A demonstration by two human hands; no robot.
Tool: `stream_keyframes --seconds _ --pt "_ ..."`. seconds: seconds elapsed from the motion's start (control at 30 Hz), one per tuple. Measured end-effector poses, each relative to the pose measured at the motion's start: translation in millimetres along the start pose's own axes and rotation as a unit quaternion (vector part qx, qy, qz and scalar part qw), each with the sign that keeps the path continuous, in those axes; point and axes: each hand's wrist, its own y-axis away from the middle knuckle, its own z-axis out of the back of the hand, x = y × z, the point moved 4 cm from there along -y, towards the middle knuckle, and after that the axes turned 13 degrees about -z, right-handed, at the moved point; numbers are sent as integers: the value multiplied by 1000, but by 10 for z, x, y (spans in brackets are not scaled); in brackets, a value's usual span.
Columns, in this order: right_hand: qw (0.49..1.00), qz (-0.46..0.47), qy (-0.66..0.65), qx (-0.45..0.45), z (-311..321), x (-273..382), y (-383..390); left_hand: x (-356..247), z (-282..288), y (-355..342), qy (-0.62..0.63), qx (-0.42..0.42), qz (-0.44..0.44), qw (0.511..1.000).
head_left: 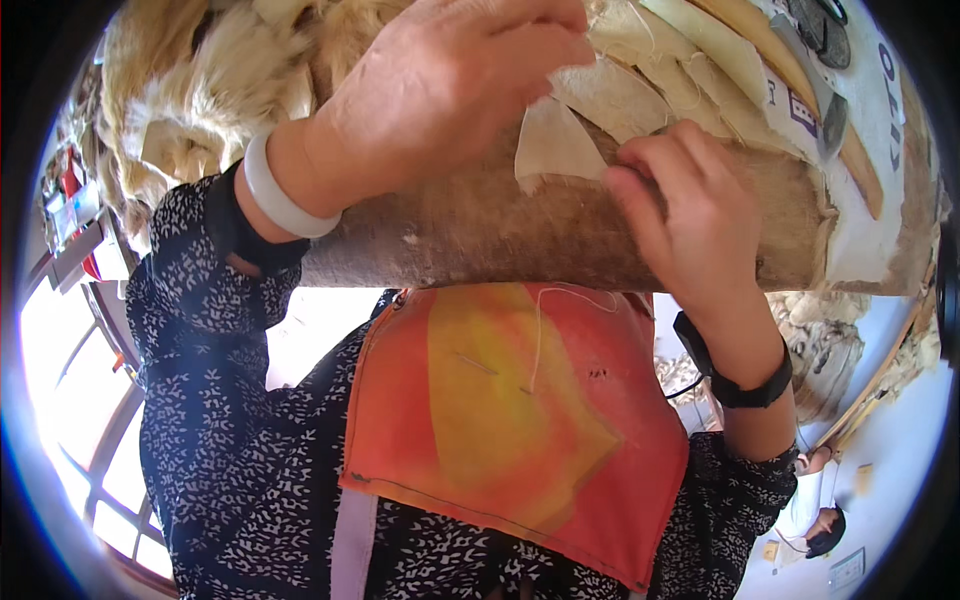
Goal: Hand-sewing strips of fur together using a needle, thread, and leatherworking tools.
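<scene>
On the left, your left hand (450,90) lies on top of the big brown hide (520,230), the wrist with the pale bangle (285,195) bent so that the palm presses down. The fingers are curled and closed on the edge of a pale patch (555,145), it seems to keep this piece flat on the hide. The furry, cream side of the hide (200,80) hangs away to the upper left.

In the middle, the hide rests across your lap, just above the orange apron (510,410). A needle with a white thread (545,330) is stuck in the apron, probably so that it stays close.

On the right, your right hand (690,215) comes up from below, with the black wristband (745,385) on the wrist. Its fingers are bent and pinched together on the hide, touching the lower corner of the same patch. I cannot tell if they hold a needle. More pale patches (690,60) overlap toward the upper right.
</scene>
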Motion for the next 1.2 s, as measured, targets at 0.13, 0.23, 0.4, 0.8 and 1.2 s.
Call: stream_keyframes --seconds 0.13,0.23,0.4,0.8,1.2 --pt "1000 -15 5 -3 -91 105 -50 12 -98 -27 16 6 -9 1000" --pt "998 -54 -32 27 -117 107 -67 50 -83 70 30 6 19 999" --pt "995 -85 -35 40 -71 42 -90 136 -80 164 106 45 118 986" --pt "997 -65 39 30 -13 79 -157 129 -61 89 137 14 139 981" --pt "936 -322 -99 -100 1004 -515 682 -59 126 81 45 2 162 986"
